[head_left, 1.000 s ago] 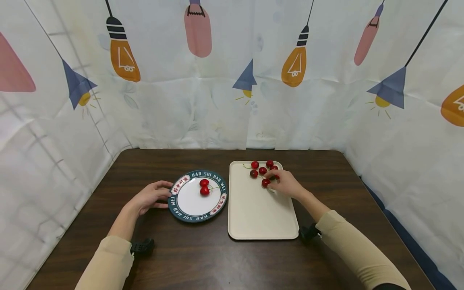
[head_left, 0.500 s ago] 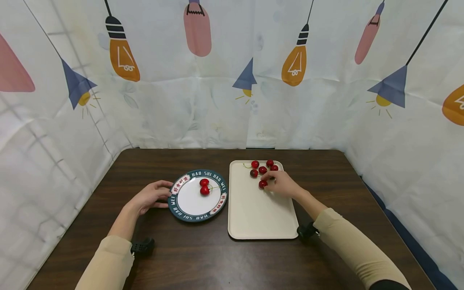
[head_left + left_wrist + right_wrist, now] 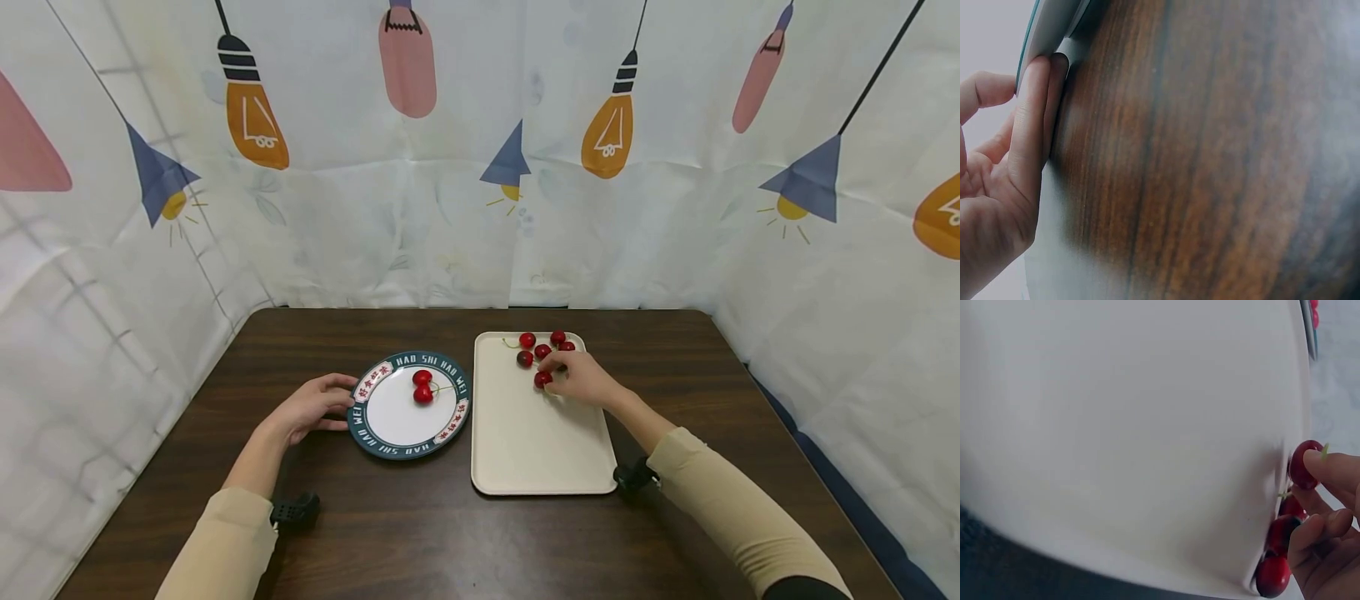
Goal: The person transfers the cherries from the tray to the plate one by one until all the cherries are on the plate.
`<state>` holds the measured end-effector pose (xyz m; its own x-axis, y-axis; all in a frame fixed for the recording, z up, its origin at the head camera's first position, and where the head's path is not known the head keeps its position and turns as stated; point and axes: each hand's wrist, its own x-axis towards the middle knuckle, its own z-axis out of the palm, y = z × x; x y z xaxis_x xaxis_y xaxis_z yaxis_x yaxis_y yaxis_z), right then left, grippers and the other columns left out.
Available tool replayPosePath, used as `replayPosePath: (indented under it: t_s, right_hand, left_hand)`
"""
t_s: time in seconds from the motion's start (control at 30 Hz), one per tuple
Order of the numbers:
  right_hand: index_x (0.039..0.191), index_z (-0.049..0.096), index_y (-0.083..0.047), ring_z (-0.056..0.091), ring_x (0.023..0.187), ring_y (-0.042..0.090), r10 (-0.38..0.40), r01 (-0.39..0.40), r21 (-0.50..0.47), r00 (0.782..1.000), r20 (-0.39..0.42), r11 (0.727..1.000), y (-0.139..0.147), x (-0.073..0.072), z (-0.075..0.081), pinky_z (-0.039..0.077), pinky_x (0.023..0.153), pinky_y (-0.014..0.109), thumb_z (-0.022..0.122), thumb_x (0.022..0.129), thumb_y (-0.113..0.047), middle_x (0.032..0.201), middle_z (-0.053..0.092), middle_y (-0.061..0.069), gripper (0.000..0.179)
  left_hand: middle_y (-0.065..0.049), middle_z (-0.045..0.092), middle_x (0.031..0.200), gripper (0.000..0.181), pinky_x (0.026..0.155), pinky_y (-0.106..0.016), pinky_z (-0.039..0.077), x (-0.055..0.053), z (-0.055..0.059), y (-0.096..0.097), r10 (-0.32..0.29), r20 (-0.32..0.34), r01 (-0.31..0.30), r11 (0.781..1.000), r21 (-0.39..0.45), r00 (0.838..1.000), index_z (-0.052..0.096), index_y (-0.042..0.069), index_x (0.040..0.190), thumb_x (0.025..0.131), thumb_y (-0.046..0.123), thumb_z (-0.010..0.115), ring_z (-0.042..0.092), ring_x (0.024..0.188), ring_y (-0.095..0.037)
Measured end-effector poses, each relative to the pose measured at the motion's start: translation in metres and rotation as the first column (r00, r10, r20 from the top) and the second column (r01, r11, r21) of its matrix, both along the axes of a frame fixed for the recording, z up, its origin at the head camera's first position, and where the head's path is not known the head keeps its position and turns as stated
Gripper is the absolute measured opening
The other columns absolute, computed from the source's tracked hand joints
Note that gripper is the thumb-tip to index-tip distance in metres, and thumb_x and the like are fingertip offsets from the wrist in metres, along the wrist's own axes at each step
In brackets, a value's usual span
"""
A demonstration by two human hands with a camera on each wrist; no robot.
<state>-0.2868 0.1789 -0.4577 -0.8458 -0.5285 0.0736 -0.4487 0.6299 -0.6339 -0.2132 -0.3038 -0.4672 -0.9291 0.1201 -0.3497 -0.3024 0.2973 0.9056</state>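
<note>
In the head view, the left hand (image 3: 318, 406) is spread in a loose, mostly unbent shape at the left side of the round plate (image 3: 407, 427), its fingertips against the blue patterned rim. Two cherries (image 3: 423, 388) lie close together on the plate's white middle. The right hand (image 3: 585, 381) is over the far part of the cream tray (image 3: 543, 442), its thumb and finger closed on a single cherry (image 3: 542, 380). Whether that cherry touches the tray cannot be told. Just beyond it, five other cherries (image 3: 542, 352) sit in a loose group near the tray's far end. Plate and tray rest side by side, a narrow gap between them, on the dark wood-grain worktop (image 3: 382, 533). Each wrist, below a tan sleeve (image 3: 225, 542), carries a dark device (image 3: 296, 510).

In the left wrist view, the left hand's long fingers are extended to the plate's edge; one finger is bent and touches the outer rim, while another lies along the underside.

In the right wrist view, the right hand pinches the dark red cherry, a bit of green stem showing beside the thumb. The lower fingers are folded toward the palm, and more cherries lie just beside them.
</note>
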Motion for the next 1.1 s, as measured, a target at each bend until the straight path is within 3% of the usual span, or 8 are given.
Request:
replayPosePath:
  t_s: [0.4, 0.67, 0.9, 1.1]
  right_hand:
    - [0.111, 0.073, -0.009, 0.061, 0.094, 0.022, 0.051, -0.051, -0.015, 0.999, -0.011, 0.999, -0.013, -0.002, 0.014, 0.052, 0.077, 0.034, 0.077, 0.089, -0.008, 0.105, 0.071, 0.001, 0.022]
    - [0.113, 0.073, -0.008, 0.065, 0.105, 0.026, 0.055, -0.055, -0.025, 0.998, -0.009, 0.998, -0.030, -0.002, 0.019, 0.053, 0.094, 0.044, 0.079, 0.089, -0.010, 0.107, 0.072, 0.002, 0.025]
    - [0.115, 0.072, -0.011, 0.062, 0.103, 0.026, 0.051, -0.051, 0.005, 0.999, -0.003, 0.999, -0.045, -0.004, 0.020, 0.054, 0.087, 0.036, 0.081, 0.087, -0.011, 0.110, 0.072, 0.002, 0.029]
    - [0.117, 0.071, -0.011, 0.063, 0.105, 0.025, 0.070, -0.070, -0.003, 0.997, 0.012, 0.998, -0.059, -0.002, 0.024, 0.055, 0.092, 0.036, 0.081, 0.087, -0.011, 0.111, 0.072, 0.001, 0.031]
  left_hand:
    - [-0.024, 0.054, 0.129, 0.053, 0.085, -0.041, 0.061, 0.001, 0.000, 0.000, -0.003, -0.002, 0.003, 1.000, 0.002, 1.000, 0.038, -0.004, 0.150, 0.104, 0.015, 0.057, 0.064, 0.102, -0.024]
    - [-0.024, 0.054, 0.130, 0.053, 0.085, -0.041, 0.061, 0.001, 0.002, 0.000, 0.002, 0.012, -0.002, 1.000, 0.000, 1.000, 0.038, -0.003, 0.150, 0.104, 0.015, 0.058, 0.064, 0.102, -0.025]
    - [-0.025, 0.052, 0.132, 0.054, 0.085, -0.041, 0.061, 0.001, 0.002, 0.001, 0.006, 0.018, -0.006, 1.000, 0.003, 1.000, 0.038, -0.003, 0.150, 0.104, 0.015, 0.058, 0.064, 0.103, -0.026]
    - [-0.024, 0.054, 0.130, 0.054, 0.085, -0.041, 0.061, 0.001, 0.002, 0.001, 0.007, 0.015, -0.007, 1.000, 0.006, 1.000, 0.038, -0.003, 0.150, 0.103, 0.015, 0.058, 0.064, 0.102, -0.025]
